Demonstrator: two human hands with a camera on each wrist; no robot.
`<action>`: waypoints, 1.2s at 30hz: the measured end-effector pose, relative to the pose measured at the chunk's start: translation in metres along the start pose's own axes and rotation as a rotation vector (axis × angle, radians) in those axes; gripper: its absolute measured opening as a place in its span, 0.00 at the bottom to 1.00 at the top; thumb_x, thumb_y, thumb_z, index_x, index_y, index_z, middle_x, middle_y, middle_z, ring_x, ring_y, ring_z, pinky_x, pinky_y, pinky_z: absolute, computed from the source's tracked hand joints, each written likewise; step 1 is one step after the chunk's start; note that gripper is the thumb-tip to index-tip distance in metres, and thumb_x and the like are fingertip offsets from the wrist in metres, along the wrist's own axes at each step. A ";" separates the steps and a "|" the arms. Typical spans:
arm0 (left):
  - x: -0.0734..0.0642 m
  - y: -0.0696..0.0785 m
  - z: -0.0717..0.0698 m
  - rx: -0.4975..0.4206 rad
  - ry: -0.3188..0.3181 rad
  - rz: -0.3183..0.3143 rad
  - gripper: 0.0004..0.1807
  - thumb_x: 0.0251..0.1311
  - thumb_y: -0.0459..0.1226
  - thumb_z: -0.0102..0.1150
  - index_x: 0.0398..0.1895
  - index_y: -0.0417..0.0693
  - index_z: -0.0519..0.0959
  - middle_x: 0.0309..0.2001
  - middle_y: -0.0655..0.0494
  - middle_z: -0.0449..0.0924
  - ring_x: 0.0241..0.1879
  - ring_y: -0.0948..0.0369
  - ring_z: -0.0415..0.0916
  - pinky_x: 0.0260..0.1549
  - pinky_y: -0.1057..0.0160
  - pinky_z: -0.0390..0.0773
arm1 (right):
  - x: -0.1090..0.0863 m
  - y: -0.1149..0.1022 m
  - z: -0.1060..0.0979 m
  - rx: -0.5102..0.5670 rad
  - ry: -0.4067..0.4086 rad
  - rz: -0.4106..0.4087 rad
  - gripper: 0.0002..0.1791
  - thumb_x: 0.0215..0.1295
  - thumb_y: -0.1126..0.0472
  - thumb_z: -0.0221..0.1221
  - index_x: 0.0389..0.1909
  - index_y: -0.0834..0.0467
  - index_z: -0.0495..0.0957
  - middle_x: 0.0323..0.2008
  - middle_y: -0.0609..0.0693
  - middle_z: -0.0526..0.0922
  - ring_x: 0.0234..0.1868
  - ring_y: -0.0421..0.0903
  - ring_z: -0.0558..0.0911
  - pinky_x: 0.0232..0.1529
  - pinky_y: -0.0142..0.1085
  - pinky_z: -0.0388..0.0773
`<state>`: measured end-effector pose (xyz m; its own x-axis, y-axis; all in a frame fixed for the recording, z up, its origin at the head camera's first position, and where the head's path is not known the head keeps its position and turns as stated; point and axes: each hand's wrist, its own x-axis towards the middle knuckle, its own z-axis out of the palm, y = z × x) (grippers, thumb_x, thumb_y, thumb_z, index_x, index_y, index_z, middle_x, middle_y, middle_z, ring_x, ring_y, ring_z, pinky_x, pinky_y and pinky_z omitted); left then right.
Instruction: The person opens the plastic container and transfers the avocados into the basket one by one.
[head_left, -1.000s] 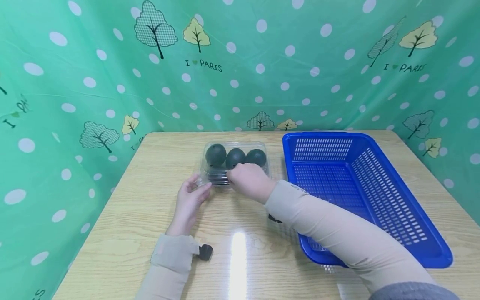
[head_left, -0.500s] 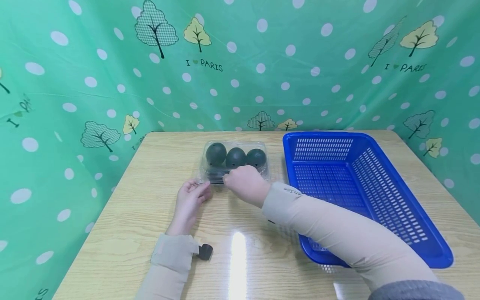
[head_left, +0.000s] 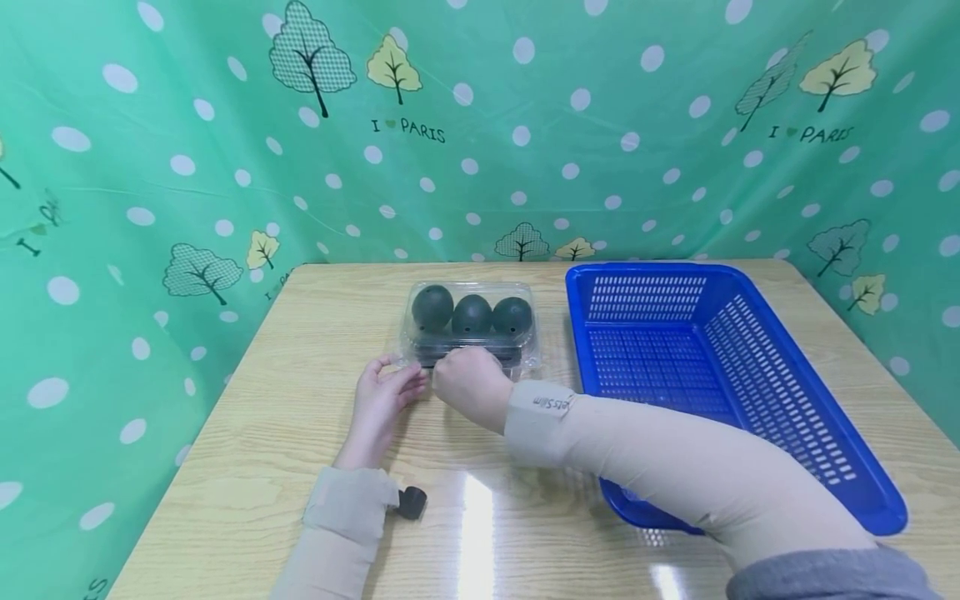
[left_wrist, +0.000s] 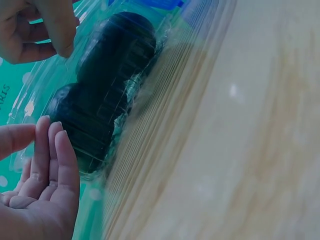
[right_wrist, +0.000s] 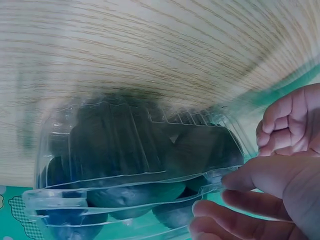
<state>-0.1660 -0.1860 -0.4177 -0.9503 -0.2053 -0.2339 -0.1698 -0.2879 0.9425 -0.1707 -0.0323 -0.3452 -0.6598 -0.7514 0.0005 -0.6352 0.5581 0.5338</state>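
Note:
A clear plastic clamshell box point(head_left: 528, 346) stands at the back middle of the table, holding several dark, round fruits point(head_left: 472, 316). My left hand point(head_left: 384, 398) pinches the box's near left corner between thumb and fingertips, also seen in the left wrist view. Close beside it, my right hand point(head_left: 474, 385) is at the near edge, left of its middle. In the right wrist view the right thumb point(right_wrist: 255, 175) presses the seam between the two halves, its curled fingers on the other side of the rim. The halves lie close together along the seam.
A blue slotted plastic basket point(head_left: 813, 358) stands on the right, partly covered by the right forearm. A green polka-dot cloth point(head_left: 480, 108) hangs behind the wooden table point(head_left: 300, 350). A black wrist mount point(head_left: 411, 502) sticks out from the left sleeve.
My right hand has slid left and nearer along the box's front edge, uncovering the fruits and the front right part. The left hand stays at the corner, its fingers slightly shifted.

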 end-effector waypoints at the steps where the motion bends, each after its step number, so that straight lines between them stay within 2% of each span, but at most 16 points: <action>1: 0.000 0.000 0.000 0.007 0.000 0.000 0.19 0.64 0.27 0.57 0.51 0.46 0.62 0.27 0.60 0.86 0.32 0.65 0.85 0.40 0.66 0.85 | 0.001 -0.001 0.000 0.000 0.002 0.008 0.09 0.69 0.62 0.56 0.34 0.51 0.85 0.28 0.44 0.85 0.26 0.40 0.83 0.15 0.33 0.79; 11: 0.001 0.001 0.000 0.045 -0.016 0.007 0.17 0.63 0.25 0.56 0.48 0.45 0.62 0.25 0.60 0.85 0.30 0.65 0.84 0.37 0.67 0.84 | 0.004 -0.008 0.003 -0.072 0.069 0.099 0.09 0.70 0.63 0.52 0.33 0.54 0.81 0.25 0.49 0.84 0.20 0.44 0.82 0.14 0.33 0.79; 17: 0.002 0.002 0.000 0.072 -0.030 0.017 0.18 0.62 0.24 0.55 0.52 0.41 0.64 0.23 0.63 0.84 0.27 0.67 0.83 0.36 0.69 0.83 | 0.009 0.001 0.002 -0.065 0.106 0.161 0.10 0.70 0.65 0.50 0.32 0.56 0.80 0.26 0.52 0.85 0.20 0.46 0.82 0.15 0.35 0.80; 25: 0.002 0.002 -0.001 0.054 -0.027 0.010 0.18 0.64 0.26 0.56 0.52 0.42 0.63 0.24 0.63 0.85 0.29 0.67 0.83 0.36 0.70 0.83 | 0.005 0.018 0.001 0.003 0.132 0.094 0.08 0.70 0.62 0.54 0.31 0.54 0.80 0.26 0.48 0.82 0.23 0.42 0.80 0.18 0.31 0.79; 31: 0.002 0.002 -0.002 0.036 -0.038 0.006 0.17 0.64 0.26 0.56 0.50 0.43 0.63 0.25 0.62 0.85 0.31 0.66 0.84 0.38 0.69 0.84 | -0.003 0.031 0.007 -0.006 0.195 0.103 0.06 0.68 0.59 0.57 0.35 0.54 0.82 0.28 0.47 0.82 0.24 0.42 0.79 0.20 0.32 0.79; 36: 0.002 0.001 -0.002 0.009 -0.038 0.001 0.16 0.64 0.25 0.55 0.48 0.44 0.62 0.25 0.62 0.84 0.31 0.66 0.83 0.37 0.69 0.83 | -0.007 0.042 0.003 0.035 0.181 0.118 0.07 0.65 0.56 0.59 0.38 0.55 0.82 0.30 0.48 0.81 0.25 0.43 0.79 0.19 0.34 0.79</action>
<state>-0.1675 -0.1889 -0.4181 -0.9598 -0.1695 -0.2236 -0.1709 -0.2788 0.9450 -0.1943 -0.0027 -0.3256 -0.6496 -0.7292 0.2151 -0.5732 0.6556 0.4915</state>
